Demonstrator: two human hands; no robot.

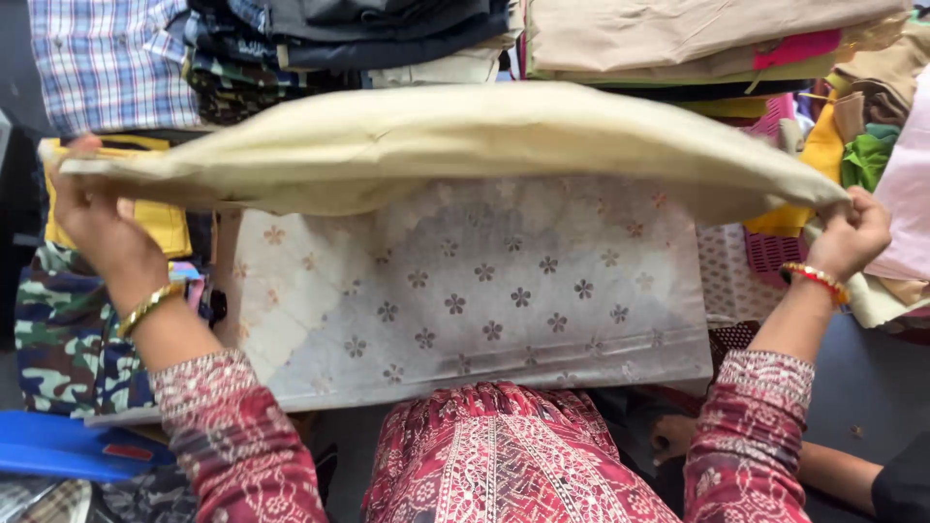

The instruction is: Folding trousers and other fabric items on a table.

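Evidently both hands are pinching the cream cloth (455, 145) at its two ends, the left hand (97, 228) closing its fingers over the left corner and the right hand (852, 232) clenching the right corner, so the piece is hanging stretched and level between them, probably so it stays flat and free of creases. It is being held in the air just above the translucent flower-printed sheet (484, 300), which is lying flat below with its near edge against the person's patterned red lap. Beyond the far edge, stacks of folded garments (678, 39) are sitting, a checked shirt (107, 58) at the far left corner, camouflage fabric (58, 339) beside the left edge.
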